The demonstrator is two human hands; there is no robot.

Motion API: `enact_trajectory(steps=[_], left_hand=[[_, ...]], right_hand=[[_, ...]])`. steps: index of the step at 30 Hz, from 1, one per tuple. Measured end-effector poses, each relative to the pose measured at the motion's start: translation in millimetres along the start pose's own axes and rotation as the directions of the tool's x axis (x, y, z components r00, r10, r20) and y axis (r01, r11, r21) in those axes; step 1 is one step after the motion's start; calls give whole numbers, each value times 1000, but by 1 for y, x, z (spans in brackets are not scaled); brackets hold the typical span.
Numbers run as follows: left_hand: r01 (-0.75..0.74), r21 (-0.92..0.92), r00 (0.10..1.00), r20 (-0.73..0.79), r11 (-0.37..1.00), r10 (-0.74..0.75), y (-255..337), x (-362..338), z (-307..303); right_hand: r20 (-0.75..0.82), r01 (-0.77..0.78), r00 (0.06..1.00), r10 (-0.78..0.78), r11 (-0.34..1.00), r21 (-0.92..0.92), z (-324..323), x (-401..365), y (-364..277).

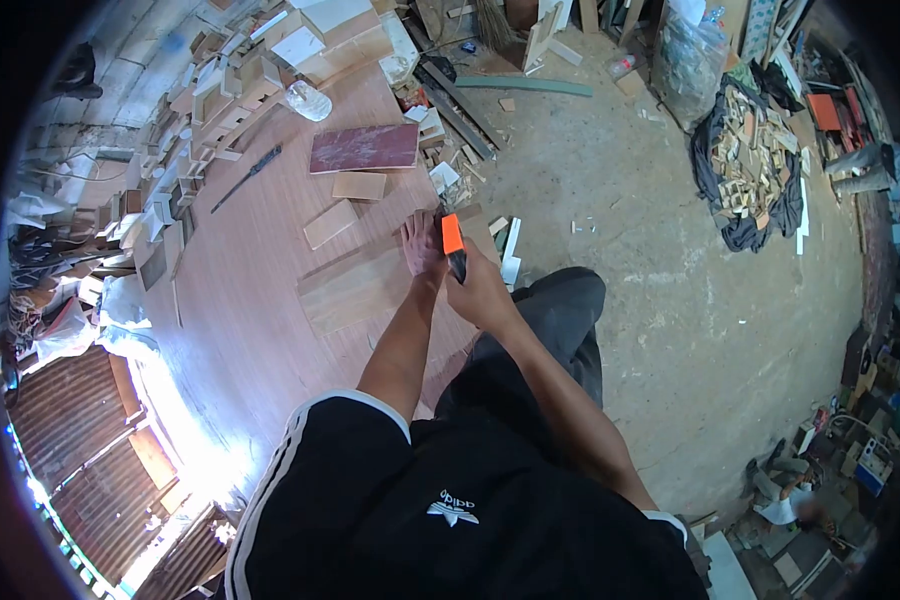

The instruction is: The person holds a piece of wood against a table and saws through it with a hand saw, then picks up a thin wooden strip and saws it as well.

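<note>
A pale wooden board (345,290) lies on the wood-topped table. My left hand (423,243) presses flat on it near its right end, fingers spread. My right hand (481,290) is wrapped round the orange and black handle of a handsaw (453,235), close beside my left hand at the table's edge. Seen from above, the saw's blade hardly shows. Two small wooden blocks, one nearer (331,224) and one farther (360,186), rest beyond the board. Behind them is a dark red board (364,148) with a scuffed face.
On the table (230,280) lie a long thin dark tool (247,178) and a clear plastic container (308,101). Wood offcuts crowd its far left side. A heap of scraps (753,160) on dark cloth and a filled plastic bag (690,60) occupy the floor. Another person (785,495) sits lower right.
</note>
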State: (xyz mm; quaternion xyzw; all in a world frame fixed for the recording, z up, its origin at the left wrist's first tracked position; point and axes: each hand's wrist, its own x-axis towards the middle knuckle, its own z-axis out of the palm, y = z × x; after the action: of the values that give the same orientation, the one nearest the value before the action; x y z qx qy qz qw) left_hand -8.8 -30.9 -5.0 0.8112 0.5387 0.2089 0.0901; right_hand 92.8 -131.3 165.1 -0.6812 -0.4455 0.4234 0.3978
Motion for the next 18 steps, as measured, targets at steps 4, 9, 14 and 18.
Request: enact_trajectory(steps=[4, 9, 14, 18], left_hand=[[6, -10, 1000, 2, 1000, -6, -1, 0, 1], [30, -25, 1000, 0, 999, -30, -3, 0, 2], [47, -15, 998, -36, 999, -47, -3, 0, 1], [47, -12, 998, -41, 999, -47, -2, 6, 6]], right_hand=[[-1, 17, 1000, -17, 995, 97, -34, -69, -55], [44, -74, 997, 70, 993, 90, -29, -83, -34], [2, 20, 1000, -20, 999, 26, 2, -6, 11], [-20, 43, 999, -42, 999, 30, -12, -59, -5]])
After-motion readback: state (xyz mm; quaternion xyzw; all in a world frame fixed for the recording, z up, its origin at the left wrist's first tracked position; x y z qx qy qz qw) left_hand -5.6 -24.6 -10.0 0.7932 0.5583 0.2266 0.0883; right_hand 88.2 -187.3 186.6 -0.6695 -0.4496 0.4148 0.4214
